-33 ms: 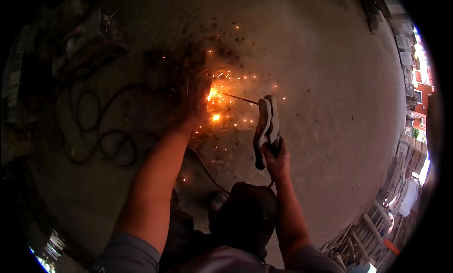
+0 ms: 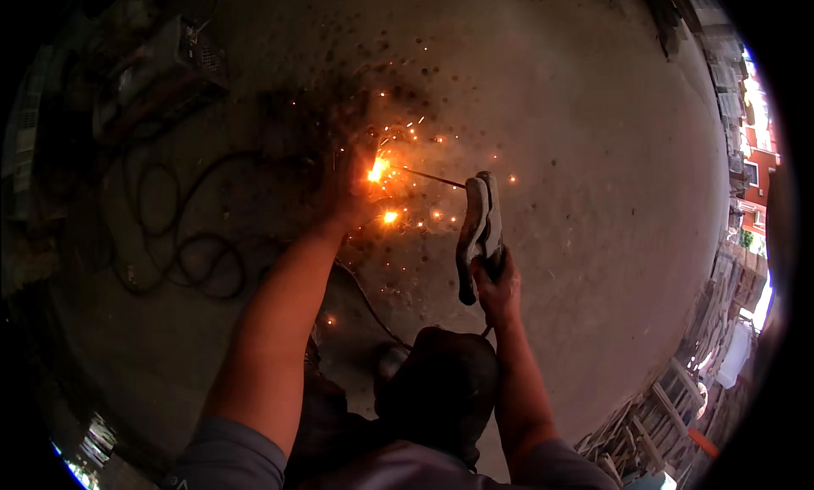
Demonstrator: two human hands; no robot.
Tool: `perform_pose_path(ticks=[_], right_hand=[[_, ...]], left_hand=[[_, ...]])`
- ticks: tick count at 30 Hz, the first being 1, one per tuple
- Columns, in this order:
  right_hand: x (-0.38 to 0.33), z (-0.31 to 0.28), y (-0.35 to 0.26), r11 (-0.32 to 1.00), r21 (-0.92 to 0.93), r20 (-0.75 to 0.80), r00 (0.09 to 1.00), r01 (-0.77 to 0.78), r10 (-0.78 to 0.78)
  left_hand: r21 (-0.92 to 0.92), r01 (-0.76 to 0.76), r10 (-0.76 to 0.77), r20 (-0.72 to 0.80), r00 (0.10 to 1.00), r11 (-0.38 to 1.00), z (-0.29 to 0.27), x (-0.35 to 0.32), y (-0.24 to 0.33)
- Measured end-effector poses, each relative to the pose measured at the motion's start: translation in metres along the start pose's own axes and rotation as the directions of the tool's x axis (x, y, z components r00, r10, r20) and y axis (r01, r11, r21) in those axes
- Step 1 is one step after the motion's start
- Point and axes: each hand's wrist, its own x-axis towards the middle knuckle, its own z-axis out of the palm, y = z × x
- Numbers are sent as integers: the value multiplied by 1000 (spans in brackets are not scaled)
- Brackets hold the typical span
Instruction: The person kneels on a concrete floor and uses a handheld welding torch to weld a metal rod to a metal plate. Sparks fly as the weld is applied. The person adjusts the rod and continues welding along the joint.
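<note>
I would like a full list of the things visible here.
Clamp-shaped tool: one, pale and dark, right of centre
Thin rod: one, dark, left from the tool
Bright spots: two, orange-white, centre
Sparks: many, orange, around them
Looped cable: count unclear, dark, left
Boxy machine: one, dark, upper left
Floor: one, grey-brown, middle
Building: one, red, right edge
Sleeves: two, grey, lower edge
Left grip: one, shadowed, beside bright spots
Right grip: one, shadowed, around the tool

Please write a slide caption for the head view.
Orange sparks glow near the shadowed left hand while the right hand grips a clamp-like holder with a thin rod.
</note>
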Motion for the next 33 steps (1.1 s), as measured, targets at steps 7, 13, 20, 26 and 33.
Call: perform_pose_path(ticks=[7,13,20,26,33], right_hand=[[-5,1,-3,999,-32,3,1000,-19,20],[-4,5,-10,998,-55,51,999,-10,13],[-1,10,-8,997,-78,57,998,1,4],[1,11,-9,994,-110,76,997,-25,34],[3,10,-8,996,-90,93,995,-26,35]], left_hand=[[-99,130,-114,149,982,987,-39,-1,4],[-23,79,-77,89,993,997,-56,-2,7],[38,104,-110,223,969,994,-64,4,17],[59,82,-93,224,970,995,-54,5,19],[-8,-36,37,124,992,999,-39,2,26]])
